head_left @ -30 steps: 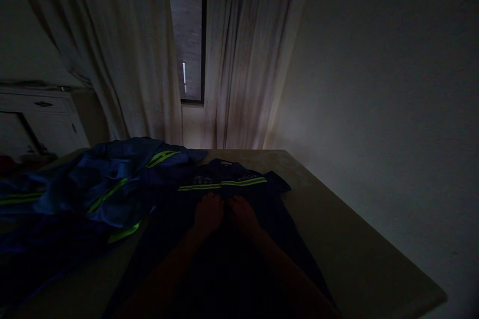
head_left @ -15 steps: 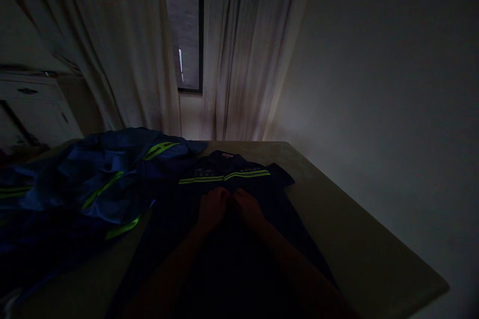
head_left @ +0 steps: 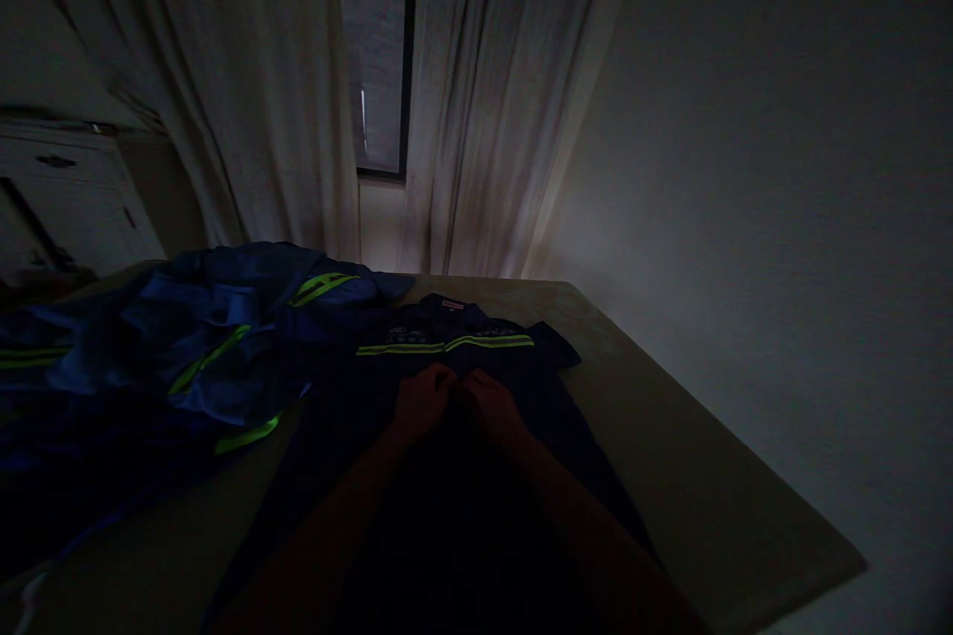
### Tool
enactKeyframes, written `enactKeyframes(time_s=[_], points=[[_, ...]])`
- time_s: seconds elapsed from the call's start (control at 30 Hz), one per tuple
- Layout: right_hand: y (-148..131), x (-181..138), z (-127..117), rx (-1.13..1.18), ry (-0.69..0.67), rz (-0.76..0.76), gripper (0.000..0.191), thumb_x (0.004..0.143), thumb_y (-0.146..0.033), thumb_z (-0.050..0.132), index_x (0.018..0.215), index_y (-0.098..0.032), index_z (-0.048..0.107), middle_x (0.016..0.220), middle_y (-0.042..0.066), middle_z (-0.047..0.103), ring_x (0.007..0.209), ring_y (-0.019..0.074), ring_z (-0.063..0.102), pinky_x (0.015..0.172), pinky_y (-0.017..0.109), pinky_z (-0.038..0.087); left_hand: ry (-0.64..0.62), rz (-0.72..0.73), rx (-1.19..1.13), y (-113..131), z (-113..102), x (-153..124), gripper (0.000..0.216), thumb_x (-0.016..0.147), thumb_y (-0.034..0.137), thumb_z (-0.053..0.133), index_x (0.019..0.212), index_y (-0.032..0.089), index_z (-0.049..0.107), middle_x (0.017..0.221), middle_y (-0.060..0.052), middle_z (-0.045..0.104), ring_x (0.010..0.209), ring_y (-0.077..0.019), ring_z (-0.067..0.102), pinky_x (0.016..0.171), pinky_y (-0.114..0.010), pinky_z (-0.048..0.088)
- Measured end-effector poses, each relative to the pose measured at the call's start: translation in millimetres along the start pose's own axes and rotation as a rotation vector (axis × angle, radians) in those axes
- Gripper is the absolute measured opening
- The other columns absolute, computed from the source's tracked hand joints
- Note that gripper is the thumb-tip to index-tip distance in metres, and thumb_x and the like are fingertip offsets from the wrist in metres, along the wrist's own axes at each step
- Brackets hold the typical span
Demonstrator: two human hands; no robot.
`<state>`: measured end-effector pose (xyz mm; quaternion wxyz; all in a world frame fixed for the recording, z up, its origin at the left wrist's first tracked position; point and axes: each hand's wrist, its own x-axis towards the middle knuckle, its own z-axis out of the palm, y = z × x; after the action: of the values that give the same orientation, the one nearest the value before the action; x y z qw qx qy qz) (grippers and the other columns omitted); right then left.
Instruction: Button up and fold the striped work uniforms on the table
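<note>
A dark navy work shirt (head_left: 521,372) with a yellow-green reflective stripe across the chest lies flat on the table (head_left: 692,476), collar away from me. My left hand (head_left: 419,401) and my right hand (head_left: 494,403) rest side by side on the shirt's front, just below the stripe. Both have their fingers curled together at the shirt's centre line, pinching the cloth there. The room is very dark, so the fingertips are hard to make out.
A heap of blue garments (head_left: 186,347) with yellow-green stripes covers the table's left side. Pale curtains (head_left: 476,99) and a window (head_left: 379,40) stand behind the table, a white cabinet (head_left: 67,198) at far left, a bare wall at right.
Both hands have crept a little up the shirt toward the stripe and drawn their fingers closer together. The camera shifted slightly.
</note>
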<state>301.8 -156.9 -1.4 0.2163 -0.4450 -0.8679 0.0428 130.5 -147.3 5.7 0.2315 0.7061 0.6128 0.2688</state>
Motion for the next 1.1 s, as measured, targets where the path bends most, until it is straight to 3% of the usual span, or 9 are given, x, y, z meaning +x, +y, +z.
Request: enactKeyframes(time_s=[0.17,0.3,0.5,0.63,0.73,0.87,1.0,1.1], points=[[-3.5,-0.2,-2.6,-0.033,0.001,0.109,0.015,0.104,-0.023,0.05,0.102,-0.022,0.065,0.104,0.006,0.067,0.099,0.0186,0.063,0.09,0.029,0.048,-0.013,0.055,-0.053,-10.6,3.0,10.0,0.03,0.101,0.037,0.046,0.109,0.023,0.071,0.116,-0.004,0.076,0.106,-0.0207,0.07,0.093,-0.032,0.05],[-1.6,0.3,-4.8,-0.035,0.044,0.223,0.015,0.102,-0.035,0.057,0.104,-0.021,0.061,0.106,0.007,0.067,0.102,0.0213,0.062,0.089,0.031,0.047,-0.047,0.157,-0.055,-16.7,3.8,10.2,0.032,0.101,0.027,0.043,0.114,0.026,0.073,0.12,0.0,0.075,0.11,-0.0174,0.069,0.097,-0.028,0.051],[14.5,13.6,-2.5,-0.045,0.064,0.216,0.026,0.103,-0.045,0.054,0.103,-0.02,0.061,0.105,0.008,0.068,0.1,0.0219,0.063,0.088,0.033,0.045,-0.016,0.24,0.113,-22.1,4.6,-0.6,0.042,0.092,0.016,0.052,0.131,0.026,0.066,0.146,-0.007,0.06,0.137,-0.0265,0.05,0.118,-0.047,0.033],[20.8,31.7,-3.7,-0.045,0.087,0.191,0.019,0.104,-0.037,0.055,0.103,-0.019,0.061,0.106,0.007,0.069,0.102,0.0208,0.063,0.091,0.032,0.044,-0.024,0.279,0.313,-21.1,3.7,8.6,0.049,0.093,0.018,0.05,0.141,0.029,0.057,0.157,-0.005,0.048,0.146,-0.0261,0.04,0.121,-0.05,0.027],[11.7,31.4,-8.0,-0.029,0.118,0.135,0.012,0.104,-0.029,0.054,0.103,-0.019,0.062,0.107,0.006,0.069,0.104,0.0197,0.062,0.095,0.032,0.042,-0.006,0.282,0.337,-19.5,-0.3,19.9,0.051,0.093,0.016,0.048,0.142,0.028,0.055,0.158,-0.007,0.046,0.147,-0.0254,0.039,0.121,-0.049,0.026],[-11.4,-3.3,-12.4,0.017,0.0,0.029,0.013,0.098,-0.032,0.063,0.104,-0.021,0.063,0.105,0.005,0.068,0.098,0.0199,0.063,0.091,0.031,0.046,0.017,0.3,0.328,-18.8,-5.5,28.7,0.044,0.092,0.015,0.049,0.133,0.026,0.063,0.147,-0.009,0.057,0.138,-0.0251,0.049,0.116,-0.046,0.033],[-21.7,-36.5,-17.5,0.052,-0.068,0.053,0.015,0.098,-0.028,0.061,0.111,-0.023,0.063,0.113,0.006,0.067,0.106,0.0205,0.061,0.095,0.032,0.047,0.036,0.356,0.29,-17.3,-7.7,27.1,0.026,0.094,0.022,0.053,0.109,0.022,0.073,0.133,-0.009,0.065,0.126,-0.0253,0.055,0.11,-0.041,0.039],[-18.3,-38.3,-19.6,0.068,-0.108,0.047,0.013,0.099,-0.024,0.058,0.111,-0.024,0.065,0.112,0.005,0.067,0.105,0.0187,0.063,0.092,0.03,0.048,0.042,0.392,0.249,-15.9,-7.0,18.1,0.033,0.102,0.027,0.041,0.094,0.021,0.073,0.117,-0.009,0.069,0.112,-0.0219,0.06,0.104,-0.037,0.043]])
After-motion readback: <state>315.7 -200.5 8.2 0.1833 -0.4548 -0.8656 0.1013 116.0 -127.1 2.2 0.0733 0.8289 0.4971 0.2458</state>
